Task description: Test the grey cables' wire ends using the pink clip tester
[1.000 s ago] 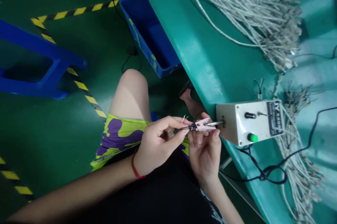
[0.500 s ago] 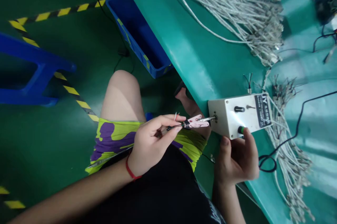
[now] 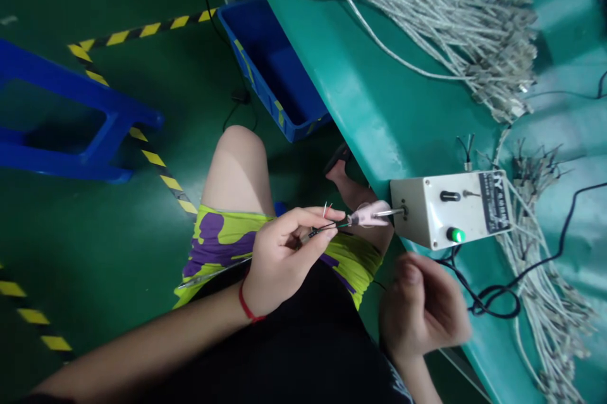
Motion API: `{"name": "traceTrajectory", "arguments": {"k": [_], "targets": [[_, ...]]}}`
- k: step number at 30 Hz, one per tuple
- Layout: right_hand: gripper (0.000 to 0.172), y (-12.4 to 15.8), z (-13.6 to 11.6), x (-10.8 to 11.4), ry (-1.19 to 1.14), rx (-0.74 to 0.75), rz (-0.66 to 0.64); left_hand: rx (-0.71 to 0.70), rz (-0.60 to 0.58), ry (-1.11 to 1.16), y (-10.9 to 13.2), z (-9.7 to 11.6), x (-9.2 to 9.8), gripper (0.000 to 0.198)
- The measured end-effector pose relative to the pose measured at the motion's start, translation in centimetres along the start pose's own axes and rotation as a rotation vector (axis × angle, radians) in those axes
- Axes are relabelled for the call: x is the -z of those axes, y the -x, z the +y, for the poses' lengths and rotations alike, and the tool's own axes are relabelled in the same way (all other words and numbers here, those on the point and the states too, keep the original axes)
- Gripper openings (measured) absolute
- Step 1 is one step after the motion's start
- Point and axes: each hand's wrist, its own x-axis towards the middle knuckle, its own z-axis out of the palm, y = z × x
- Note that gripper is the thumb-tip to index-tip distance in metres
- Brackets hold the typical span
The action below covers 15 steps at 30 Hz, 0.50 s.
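My left hand [image 3: 284, 262] pinches a thin black wire [image 3: 322, 229] between thumb and fingers. The wire's stripped red and white ends stick up beside its tip. The wire runs into the jaws of a pink-handled clip [image 3: 367, 214], which sits on a metal pin [image 3: 389, 212] from the front of a white test box [image 3: 450, 211]. My right hand [image 3: 422, 309] is blurred below the box, touching nothing, with fingers loosely curled and nothing visible in them. The box has a black switch [image 3: 449, 196] and a green button [image 3: 456, 235].
Bundles of grey-white cables [image 3: 450, 43] lie on the green workbench [image 3: 365, 75], with more beside the box. A black cord [image 3: 502, 299] loops there. Below the bench edge are a blue crate [image 3: 268, 69], a blue stool [image 3: 71, 85] and yellow-black floor tape [image 3: 142, 30].
My right hand has let go of the clip and moved away, going past the box and then down below it. My left hand still holds the wire at the clip.
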Motion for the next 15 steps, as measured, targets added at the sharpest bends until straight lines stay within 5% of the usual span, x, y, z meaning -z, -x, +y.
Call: {"name": "traceTrajectory", "arguments": {"k": [3,5,9,15], "targets": [[0.010,1.3,-1.4,-0.5,-0.176,-0.283,-0.364,-0.048,-0.034,0.004,0.6,0.7,0.1,0.011],[0.012,1.5,-2.0,-0.9,-0.324,-0.454,-0.477,-0.066,-0.058,-0.025,0.8,1.1,0.1,0.010],[0.013,1.5,-2.6,-1.8,-0.495,-0.645,-0.510,-0.120,-0.073,-0.098,0.9,1.2,0.4,0.009],[0.007,1.4,-2.9,-2.5,-0.622,-0.710,-0.519,-0.109,-0.080,-0.108,1.0,1.3,0.5,0.010]]}}
